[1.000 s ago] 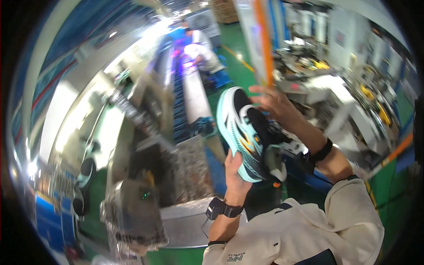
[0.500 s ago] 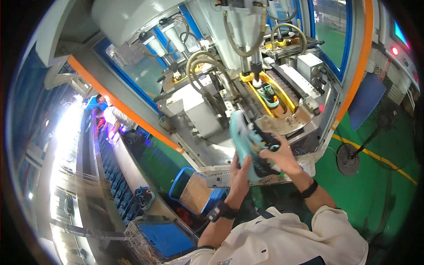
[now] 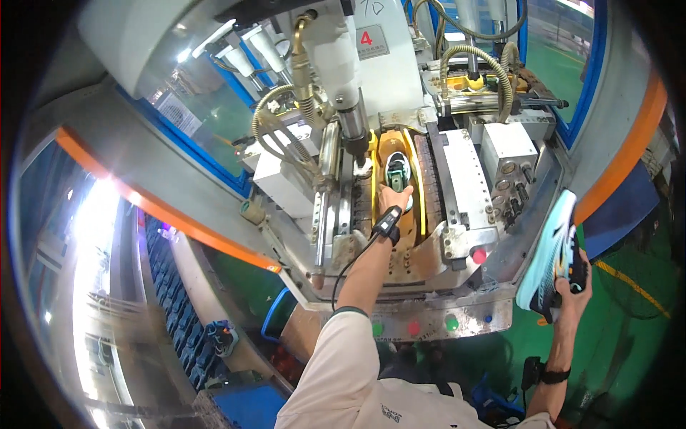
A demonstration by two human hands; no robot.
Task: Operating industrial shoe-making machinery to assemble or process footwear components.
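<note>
My left hand [image 3: 395, 198] reaches into the machine station and closes on the near end of a black and white shoe [image 3: 398, 166]. A green block shows inside that shoe's opening. The shoe lies lengthwise between two yellow side pads [image 3: 420, 182]. Out to the right, my right hand [image 3: 574, 284] grips a second shoe [image 3: 549, 250], with a thick light blue sole and a dark upper. This shoe is held on its side, sole facing left, beside the machine's corner.
A metal press rod [image 3: 353, 129] hangs just left of the station shoe. Green and red buttons line the front panel [image 3: 429, 327]. At left, a conveyor [image 3: 171, 300] runs alongside, with another shoe [image 3: 220, 337] on its edge. An orange-edged frame [image 3: 629, 157] stands at right.
My left hand has let go of the light blue-soled shoe and moved forward into the station. My right hand has carried that shoe out to the right. The view has shifted closer to the station.
</note>
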